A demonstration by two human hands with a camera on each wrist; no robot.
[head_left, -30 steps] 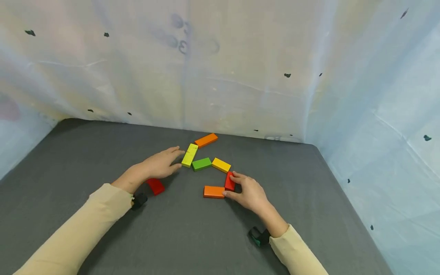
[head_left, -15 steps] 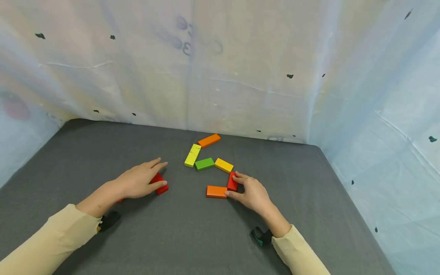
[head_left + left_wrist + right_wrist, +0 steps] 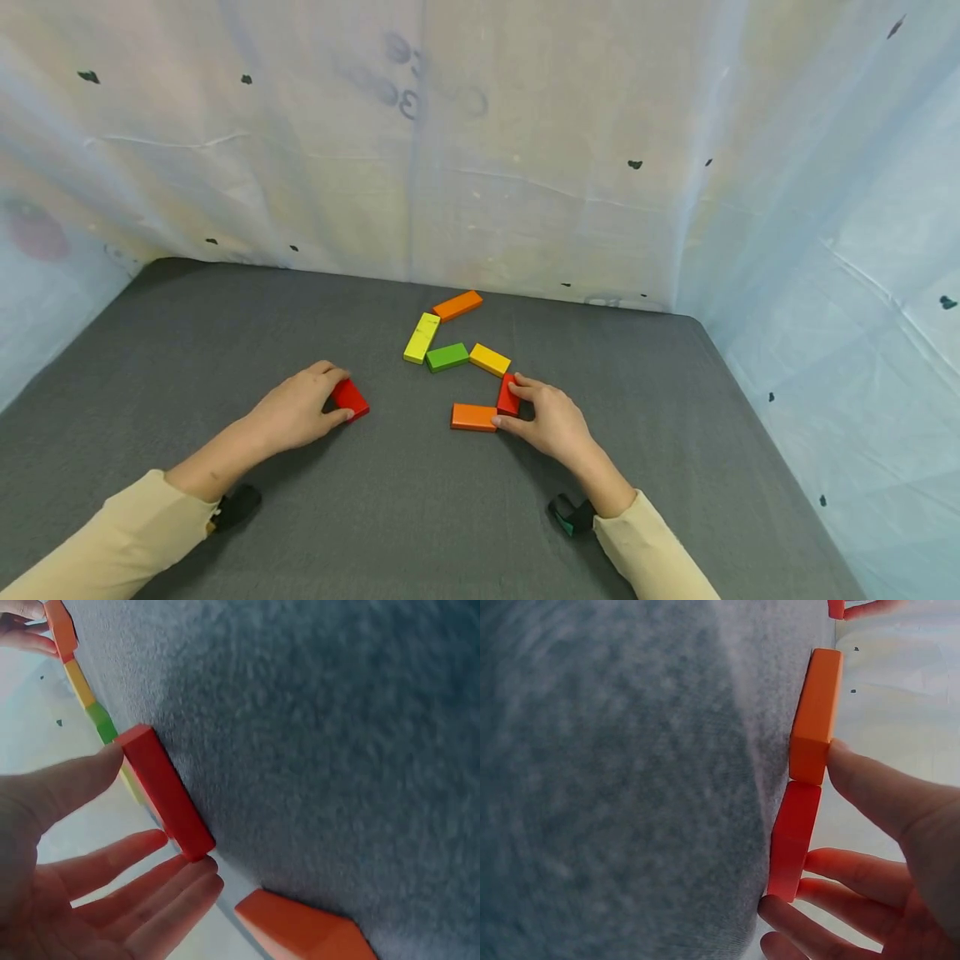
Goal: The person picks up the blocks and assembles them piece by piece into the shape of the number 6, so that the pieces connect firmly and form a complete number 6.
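My left hand point(image 3: 296, 408) pinches a red block point(image 3: 351, 400) lying on the dark grey surface. The left wrist view shows the thumb at one end of this red block point(image 3: 166, 795) and the fingers at its other end. To the right, my right hand point(image 3: 551, 423) rests over the end of a curved row. Its thumb touches an orange block point(image 3: 814, 720), while its fingers touch a second red block point(image 3: 793, 844) standing against it. The row continues with a yellow block point(image 3: 490, 359), a green block point(image 3: 447, 357), a yellow-green block point(image 3: 422, 338) and another orange block point(image 3: 457, 305).
Beyond the left fingers, one more orange block point(image 3: 304, 926) lies on the grey surface point(image 3: 405, 517); the left arm hides it from the head view. Pale plastic sheeting point(image 3: 525, 167) rises behind the surface and along its sides. Each wrist wears a dark device point(image 3: 572, 515).
My left hand has moved from beside the yellow-green block back left and taken hold of the red block there. My right hand stays in place at the row's near end.
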